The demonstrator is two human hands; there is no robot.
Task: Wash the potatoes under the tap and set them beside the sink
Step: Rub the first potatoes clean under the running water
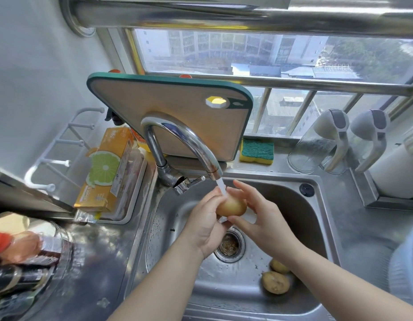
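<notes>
— Home kitchen, folks: a steel sink point(300, 216), a chrome tap point(175, 127) running.
— And at the far side, a cutting board point(166, 98) and sponge point(256, 150) by the window point(224, 52).

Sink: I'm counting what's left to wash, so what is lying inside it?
On the sink floor, near right: a nearer potato in full view, a farther potato partly covered by the right forearm. The left hand hides part of the drain strainer.

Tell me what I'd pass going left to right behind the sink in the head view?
Orange lemon box → tap → green-and-yellow sponge → clear jug → second clear jug.
</notes>
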